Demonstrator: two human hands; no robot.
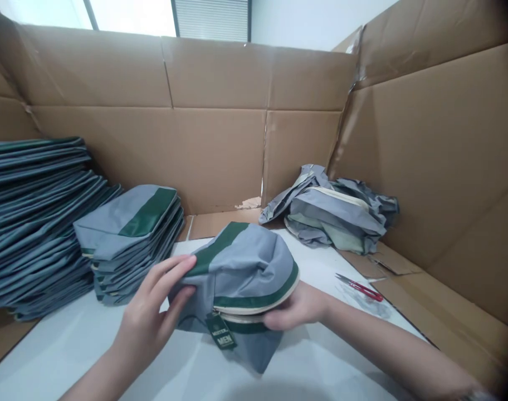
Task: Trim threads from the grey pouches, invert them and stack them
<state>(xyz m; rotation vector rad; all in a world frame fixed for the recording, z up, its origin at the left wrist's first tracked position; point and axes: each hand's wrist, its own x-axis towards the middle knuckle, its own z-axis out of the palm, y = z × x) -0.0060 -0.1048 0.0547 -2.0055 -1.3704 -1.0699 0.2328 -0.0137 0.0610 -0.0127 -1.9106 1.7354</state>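
Observation:
A grey-blue zippered pouch [254,262] with a green stripe and green edging is held over the white work surface [316,356]. My left hand [154,301] grips its left end, thumb below and fingers on top. On the right side my right hand [296,306] has its thumb at the cream zipper and the other fingers hidden behind the fabric. A dark green tag [221,332] printed with "MEN" hangs at the zipper's left end. The pouch's lower flap points down toward me.
Folded pouches [128,239] lie stacked at the left, beside a taller pile of flat grey-blue pieces [32,223]. Crumpled grey pouches [333,211] sit at the back right. Red-handled thread snips [360,287] lie to the right. Cardboard walls [212,145] enclose the back and sides.

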